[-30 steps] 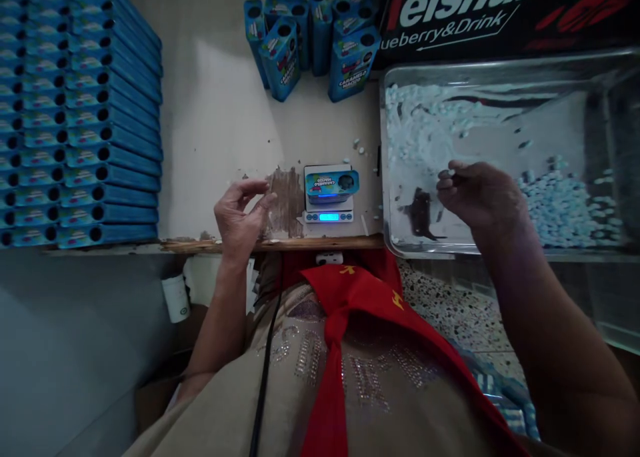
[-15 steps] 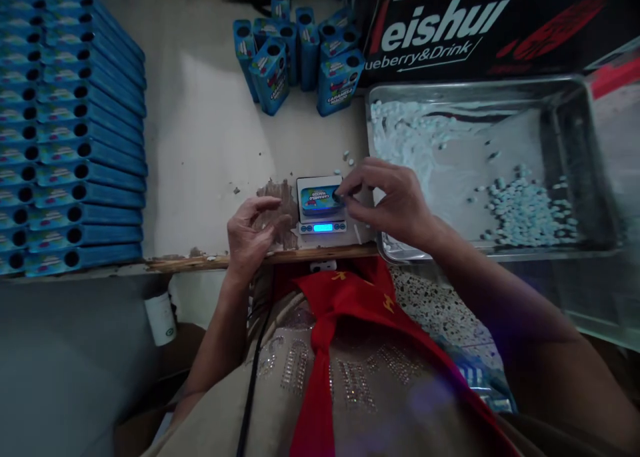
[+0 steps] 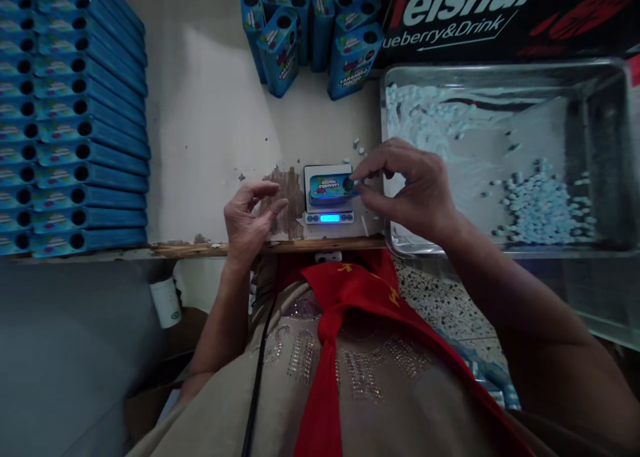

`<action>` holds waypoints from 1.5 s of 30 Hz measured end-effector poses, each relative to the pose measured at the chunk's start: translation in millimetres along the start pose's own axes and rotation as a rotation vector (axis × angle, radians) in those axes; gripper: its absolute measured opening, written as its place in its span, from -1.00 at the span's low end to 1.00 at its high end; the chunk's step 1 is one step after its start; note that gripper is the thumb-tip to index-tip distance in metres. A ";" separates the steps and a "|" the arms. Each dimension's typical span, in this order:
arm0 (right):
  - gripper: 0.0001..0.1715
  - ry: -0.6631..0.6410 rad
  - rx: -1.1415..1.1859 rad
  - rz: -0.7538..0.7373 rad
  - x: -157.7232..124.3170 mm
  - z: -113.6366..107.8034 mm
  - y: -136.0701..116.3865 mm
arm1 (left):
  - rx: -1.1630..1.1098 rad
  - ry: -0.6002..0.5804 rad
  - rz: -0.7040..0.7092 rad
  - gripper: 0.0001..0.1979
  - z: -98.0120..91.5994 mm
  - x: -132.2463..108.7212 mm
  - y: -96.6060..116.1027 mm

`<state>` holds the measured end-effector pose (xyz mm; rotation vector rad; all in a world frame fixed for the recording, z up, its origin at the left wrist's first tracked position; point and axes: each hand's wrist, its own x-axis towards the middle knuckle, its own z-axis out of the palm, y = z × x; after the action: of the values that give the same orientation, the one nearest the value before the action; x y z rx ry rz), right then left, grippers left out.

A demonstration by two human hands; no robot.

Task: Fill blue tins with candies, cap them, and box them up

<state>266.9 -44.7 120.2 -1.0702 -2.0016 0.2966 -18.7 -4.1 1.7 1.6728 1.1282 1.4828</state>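
Note:
A small blue candy box (image 3: 330, 187), printed "CARAMELO MACIZO", lies flat on a small digital scale (image 3: 327, 207) with a lit blue display. The thumb and forefinger of my right hand (image 3: 413, 180) close around the box's right end, beside its dark round hole. Part of that end is hidden by the fingertips. My left hand (image 3: 250, 220) hovers just left of the scale, fingers curved and apart, with nothing in it.
Pale mint-like candies (image 3: 545, 207) lie in a metal tray (image 3: 500, 250) on the right. Several blue boxes (image 3: 354, 63) stand behind the scale, and tall stacks of them (image 3: 95, 157) fill the left. A black carton (image 3: 480, 23) sits at the back. Loose candies (image 3: 356, 141) dot the tabletop.
The camera view has shifted, so things on the table appear slightly higher and farther right. My right fingers stay at the box's end, and my left hand stays beside the scale.

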 end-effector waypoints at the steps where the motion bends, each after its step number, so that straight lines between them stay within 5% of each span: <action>1: -0.79 -0.006 -0.009 -0.007 -0.5 0.7 0.0 | 0.000 -0.007 -0.003 -0.73 0.4 -0.7 0.7; 5: -0.79 0.142 -0.064 0.070 -6.1 -19.2 17.8 | 0.013 0.015 -0.020 -0.72 -4.7 -1.0 -2.0; 9: -0.85 0.433 -0.212 0.240 -18.1 -66.2 70.4 | 0.026 0.048 -0.044 -0.69 -13.6 5.1 -8.7; 13: -0.78 0.122 -0.435 0.369 -23.4 -86.1 117.4 | 0.054 0.037 -0.068 -0.71 -14.3 12.7 -6.8; 21: -0.66 -0.237 -0.628 0.434 11.6 -59.7 144.9 | 0.066 0.052 -0.082 -0.71 -2.1 9.0 -4.1; 24: -0.76 -0.099 -0.539 0.463 11.2 -61.3 137.6 | 0.081 0.048 -0.081 -0.72 -1.8 6.4 -6.9; 28: -0.83 0.135 -0.330 0.374 3.8 -64.6 89.0 | 0.072 0.027 -0.062 -0.71 -0.5 8.4 -7.1; 32: -0.86 0.039 -0.094 0.128 5.6 -46.4 28.9 | 0.078 0.000 -0.048 -0.73 4.4 12.0 1.1; 35: -0.90 -0.117 -0.029 0.050 11.8 -23.0 8.3 | 0.073 0.005 -0.032 -0.74 5.4 10.6 6.7; 39: -0.94 -0.169 0.000 0.042 16.6 -18.7 2.6 | 0.045 0.018 -0.039 -0.74 -2.3 4.5 3.7; 42: -0.85 0.054 -0.118 0.073 9.5 -44.0 14.3 | 0.062 0.042 -0.070 -0.75 -10.8 1.2 -0.5; 45: -0.81 0.295 -0.335 0.220 -15.4 -73.6 53.9 | 0.089 0.046 -0.101 -0.74 -15.9 2.4 0.3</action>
<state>358.6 -35.8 128.9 -1.4572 -1.7053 -0.0869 -34.2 -3.4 5.8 1.6230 1.3010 1.4326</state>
